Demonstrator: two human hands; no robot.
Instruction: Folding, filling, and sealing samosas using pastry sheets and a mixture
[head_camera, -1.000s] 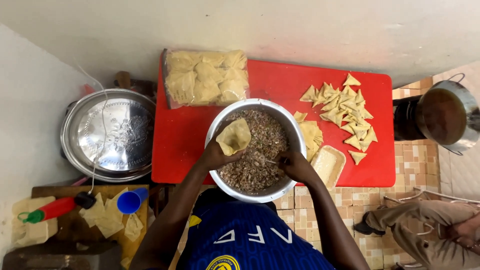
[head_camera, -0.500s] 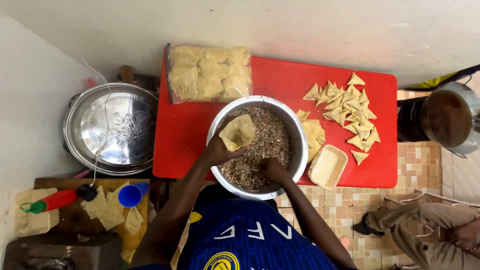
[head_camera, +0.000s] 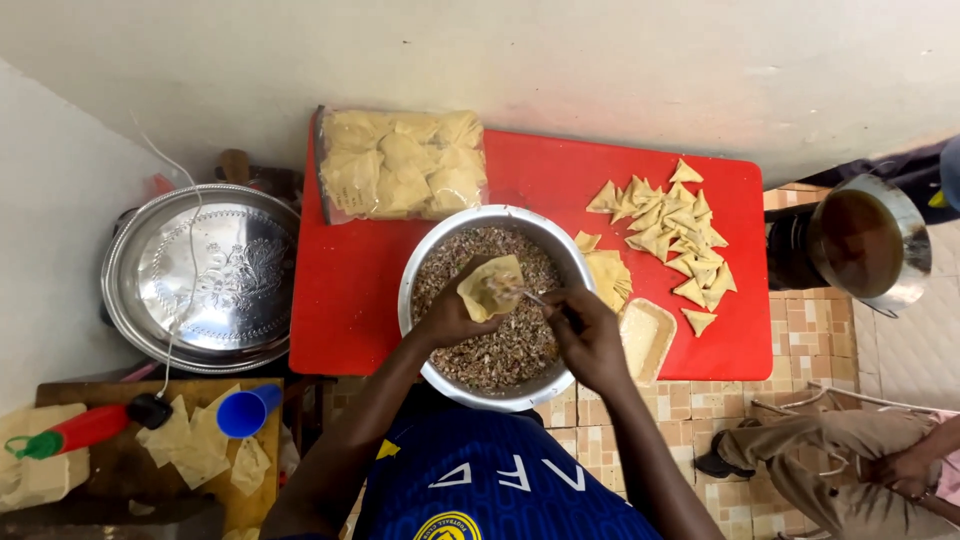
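Note:
My left hand (head_camera: 447, 318) holds a pale pastry cone (head_camera: 491, 287) over a steel bowl (head_camera: 420, 268) full of brown minced filling (head_camera: 500, 350). My right hand (head_camera: 588, 335) grips a spoon (head_camera: 530, 297) whose tip reaches into the cone's mouth. The bowl stands on a red table (head_camera: 340, 290). To the right of the bowl lie a stack of pastry sheets (head_camera: 606, 275) and a heap of folded triangular pastries (head_camera: 672, 232).
A clear bag of pastries (head_camera: 403, 163) lies at the table's back. A round silver tray (head_camera: 205, 277) sits left; a small pale tray (head_camera: 645, 338) right of the bowl. A dark pot (head_camera: 858, 240) stands far right. Another person's legs (head_camera: 850, 470) show bottom right. A blue cup (head_camera: 245, 411) is lower left.
My right hand dipped into the filling, then rose with the spoon to the cone's mouth. My left hand keeps the cone over the bowl.

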